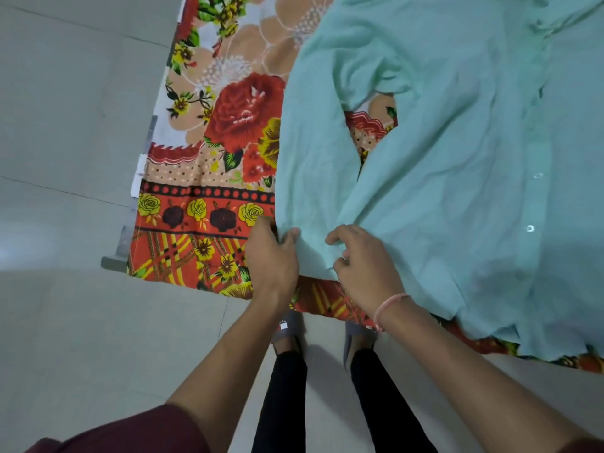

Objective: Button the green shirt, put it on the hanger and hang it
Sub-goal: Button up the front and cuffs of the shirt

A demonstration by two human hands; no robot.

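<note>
We are gripping the pale green cotton shirt (457, 142) with our left hand (271, 253) and right hand (362, 266), both curled on its edge at the red floral bedsheet's (212, 158) near border. Grey tiled floor (65, 125) is lying open leftward. Two white buttons (529, 228) are showing.

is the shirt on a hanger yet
No, the shirt lies spread on the floral sheet, with the left hand and right hand gripping its near edge.
</note>
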